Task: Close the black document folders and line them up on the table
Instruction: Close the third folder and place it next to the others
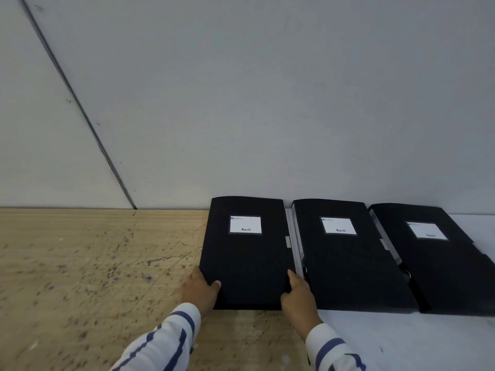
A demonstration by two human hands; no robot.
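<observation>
From the head view, three black folders lie flat and closed in a row on the worktop [80, 263], their far ends against the wall [241, 103], white labels facing up. The left folder [245, 258] is the one in play. The left hand [199, 290] grips its near-left corner, thumb on the cover and the other fingers tucked out of sight at the edge. The right hand [298, 295] clamps the near-right corner, its fingers [290, 277] reaching up along the side edge. So both hands are closed on that one folder, one at each near corner.

Its long axis runs straight away from the person, toward the wall. The middle folder [345, 255] lies just beside it on the right, with a narrow gap between; its long axis slants a little rightward. The right folder [442, 261] lies beyond that, slanted more.

The key relation is that gap: the held folder's neighbour lies directly to the right, just past the right hand, so any nudge to square the row probably goes sideways, with near edges already roughly level. The lining-up looks nearly done.
</observation>
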